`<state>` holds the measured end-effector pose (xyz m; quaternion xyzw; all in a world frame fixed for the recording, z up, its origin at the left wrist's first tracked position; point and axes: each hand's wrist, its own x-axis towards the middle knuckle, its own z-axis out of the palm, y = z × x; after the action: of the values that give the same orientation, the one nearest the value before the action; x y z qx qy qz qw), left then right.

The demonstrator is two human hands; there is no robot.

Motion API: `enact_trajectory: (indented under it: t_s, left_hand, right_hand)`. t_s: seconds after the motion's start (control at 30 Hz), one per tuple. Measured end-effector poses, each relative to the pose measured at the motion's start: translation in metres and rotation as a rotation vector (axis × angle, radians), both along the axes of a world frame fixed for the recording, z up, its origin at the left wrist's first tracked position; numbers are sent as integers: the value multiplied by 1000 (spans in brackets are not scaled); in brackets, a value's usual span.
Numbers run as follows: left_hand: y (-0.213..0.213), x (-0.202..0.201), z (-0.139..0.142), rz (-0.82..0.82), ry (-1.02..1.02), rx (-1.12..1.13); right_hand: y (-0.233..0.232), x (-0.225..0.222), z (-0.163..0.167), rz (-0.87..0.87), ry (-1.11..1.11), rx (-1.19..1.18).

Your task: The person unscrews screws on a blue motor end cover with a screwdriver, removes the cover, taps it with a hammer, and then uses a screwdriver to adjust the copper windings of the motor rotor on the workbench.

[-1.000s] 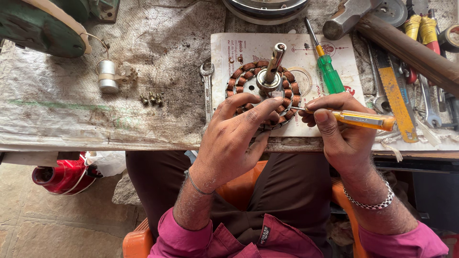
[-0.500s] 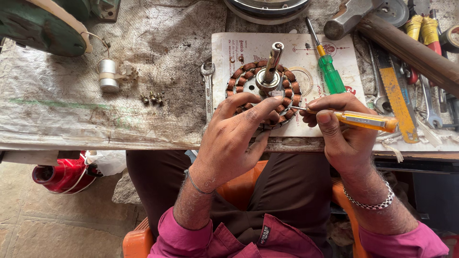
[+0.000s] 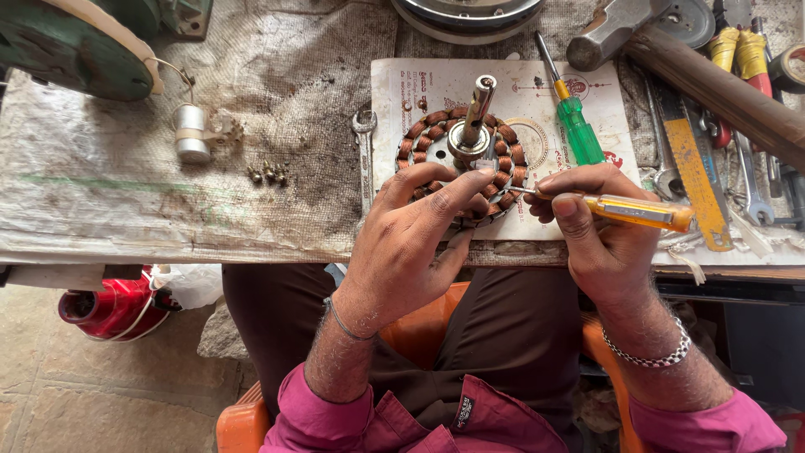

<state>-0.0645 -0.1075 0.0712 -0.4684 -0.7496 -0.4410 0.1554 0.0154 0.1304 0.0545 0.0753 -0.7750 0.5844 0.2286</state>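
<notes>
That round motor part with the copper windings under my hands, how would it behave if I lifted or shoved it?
The wound stator is probably heavy for its size: a metal core ringed with copper coils. Lying flat on the paper sheet, it looks more apt to slide than roll, though its upright shaft might tip it if lifted off-centre. The exposed windings look easily scratched.

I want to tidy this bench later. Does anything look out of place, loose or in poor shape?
A few small screws lie loose on the stained, dirty bench cover, left of the spanner. Tools at the right lie heaped around the hammer. The wound stator itself shows no damage.
</notes>
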Motion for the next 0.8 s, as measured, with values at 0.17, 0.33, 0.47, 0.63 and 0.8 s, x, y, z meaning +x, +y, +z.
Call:
enact_trajectory:
  t_s: [0.17,0.33,0.47,0.63,0.8]
  left_hand:
    - [2,0,3,5,-6,2]
    - [2,1,5,12,0,0]
    - [1,2,7,15,4,0]
    - [1,2,12,9,-5,4]
    - [2,3,16,1,-9,15]
  right_hand:
    - [0,0,3,-37,8,26]
    - [-2,-1,5,-13,-12,-6]
    - [-1,0,8,-15,-23,15]
    - [1,-1,8,-18,-14,39]
    - [1,-2,8,-17,-13,27]
